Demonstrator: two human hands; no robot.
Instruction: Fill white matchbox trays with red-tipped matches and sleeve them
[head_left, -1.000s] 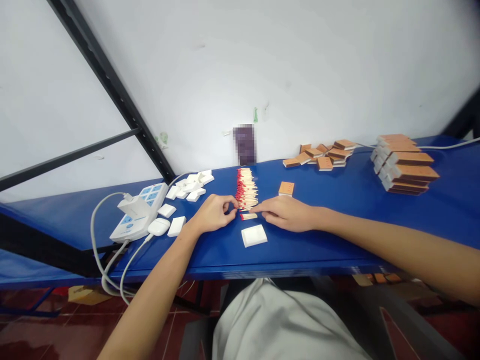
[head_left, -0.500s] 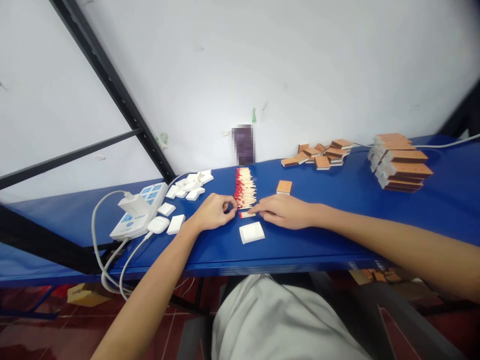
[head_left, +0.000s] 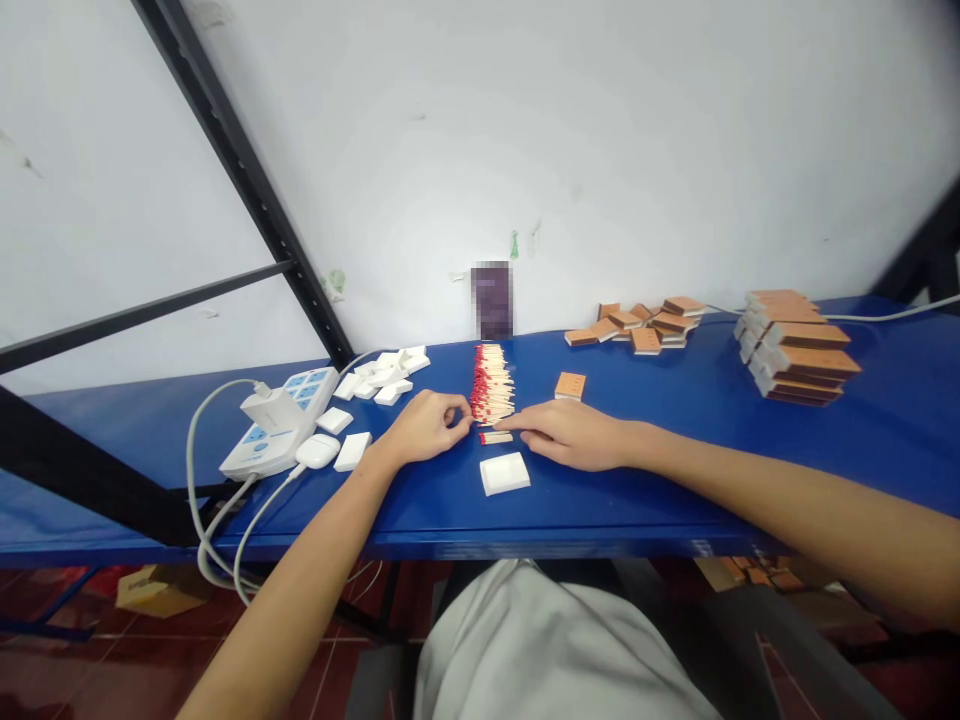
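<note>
A long pile of red-headed matches [head_left: 493,382] lies on the blue table, heads to the left. Beside the heads at its near end is my left hand [head_left: 426,426], thumb and forefinger curled together; whether a match is between them is too small to tell. From the other side my right hand [head_left: 576,433] stretches its forefinger to the stick ends of the nearest matches, holding nothing I can see. A small separate group of matches [head_left: 496,438] lies just below the fingertips. Nearer to me rests a white matchbox tray [head_left: 505,474].
One brown matchbox [head_left: 570,385] lies behind my right hand. More matchboxes [head_left: 645,325] are heaped at the back, with stacked boxes [head_left: 799,345] at far right. White trays [head_left: 382,372], a power strip [head_left: 281,425] and a white charger case [head_left: 317,450] with cables occupy the left.
My right forefinger has shifted slightly from the small match group to the near end of the pile. The small group now lies uncovered. My left hand stays nearly in place.
</note>
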